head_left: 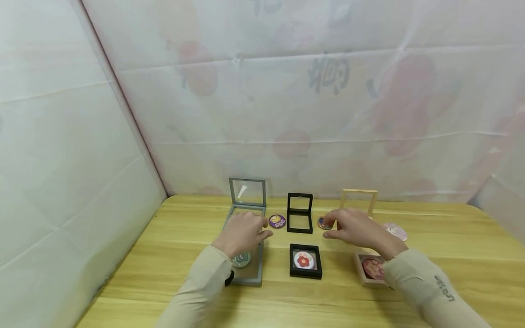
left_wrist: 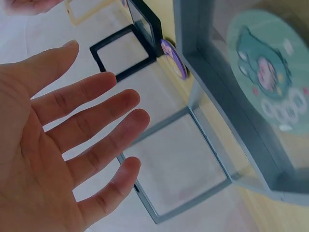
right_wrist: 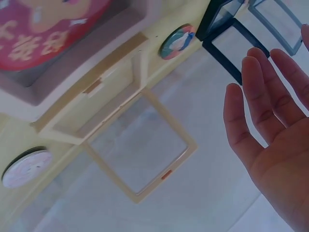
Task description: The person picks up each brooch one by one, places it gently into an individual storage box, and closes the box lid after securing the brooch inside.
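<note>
My left hand [head_left: 243,233] hovers over a grey display frame with a raised lid [head_left: 248,179], its fingers relaxed and holding nothing. Partly beneath that wrist lies a grey frame [head_left: 255,281] with a green badge [left_wrist: 265,67] in it. My right hand [head_left: 361,228] is in the air before a cream display frame [right_wrist: 166,116] with its lid up, its fingers loosely bent around nothing. A blue and orange badge [head_left: 323,223] shows just beyond its fingertips. Below the right wrist is a pinkish-beige frame [head_left: 361,273] bearing a red badge [right_wrist: 43,38].
Between the hands stands an opened black frame [head_left: 300,212], with a purple badge [head_left: 277,221] to its left. Nearer the person, a black frame [head_left: 293,273] holds a red-flower badge [head_left: 304,261]. At right lies a pale pink badge [head_left: 396,231]. A white printed sheet [head_left: 262,109] hangs behind the wooden table [head_left: 139,269].
</note>
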A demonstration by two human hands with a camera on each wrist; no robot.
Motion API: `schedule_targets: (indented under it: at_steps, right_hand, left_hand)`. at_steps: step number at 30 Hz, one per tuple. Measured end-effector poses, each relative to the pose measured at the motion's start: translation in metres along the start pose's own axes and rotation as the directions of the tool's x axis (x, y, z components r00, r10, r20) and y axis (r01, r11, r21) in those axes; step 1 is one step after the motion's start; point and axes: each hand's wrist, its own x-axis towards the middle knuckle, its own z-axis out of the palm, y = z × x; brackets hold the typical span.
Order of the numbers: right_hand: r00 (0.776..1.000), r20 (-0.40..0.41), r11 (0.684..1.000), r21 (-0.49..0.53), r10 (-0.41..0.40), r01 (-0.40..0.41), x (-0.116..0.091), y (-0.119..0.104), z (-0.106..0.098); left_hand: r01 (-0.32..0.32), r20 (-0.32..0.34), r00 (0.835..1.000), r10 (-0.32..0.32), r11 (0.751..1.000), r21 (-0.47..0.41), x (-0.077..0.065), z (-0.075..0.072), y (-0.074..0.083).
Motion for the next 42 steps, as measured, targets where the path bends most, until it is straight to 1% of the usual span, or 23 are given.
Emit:
schedule_targets:
  at_steps: [3,10,15,18,21,25,28,35,39,42]
  right_hand:
    - [1.0,0.016,1.0,0.017,-0.017,0.017,0.007,-0.003,0.001]
    - [0.998,0.028,0.999,0.023,-0.048,0.047,0.02,-0.011,0.006]
    - [0.998,0.036,0.998,0.046,-0.052,0.05,0.026,-0.014,0.011]
    - [0.998,0.041,0.997,0.056,-0.056,0.054,0.03,-0.015,0.012]
    - [0.998,0.047,0.998,0.052,-0.047,0.045,0.034,-0.014,0.012]
    - [0.998,0.061,0.999,0.03,-0.016,0.014,0.04,-0.017,0.012]
    - [0.997,0.077,1.0,0.022,-0.002,0.0,0.044,-0.021,0.013]
    - [0.997,0.077,1.0,0.016,-0.018,0.017,0.054,-0.027,0.014]
    - [0.995,0.102,1.0,0.023,-0.007,0.005,0.057,-0.029,0.015]
    - [0.993,0.122,1.0,0.029,0.002,-0.006,0.059,-0.031,0.016]
  left_hand:
    - [0.007,-0.018,1.0,-0.007,1.0,0.008,-0.003,-0.001,-0.007]
    - [0.026,-0.035,0.999,-0.027,1.0,-0.014,-0.009,-0.002,-0.017]
    - [0.063,-0.049,0.997,-0.062,0.998,0.007,-0.015,-0.002,-0.025]
    - [0.092,-0.038,0.995,-0.092,0.996,0.014,-0.018,-0.004,-0.031]
    - [0.106,-0.043,0.993,-0.105,0.994,0.019,-0.018,-0.005,-0.035]
    - [0.106,-0.058,0.993,-0.105,0.994,0.02,-0.017,-0.007,-0.037]
    - [0.107,-0.053,0.993,-0.107,0.994,0.01,-0.018,-0.009,-0.039]
    - [0.123,-0.027,0.992,-0.123,0.992,-0.008,-0.018,-0.01,-0.048]
    - [0.139,0.001,0.99,-0.139,0.99,-0.016,-0.019,-0.011,-0.051]
    - [0.141,0.016,0.99,-0.141,0.99,-0.026,-0.019,-0.013,-0.054]
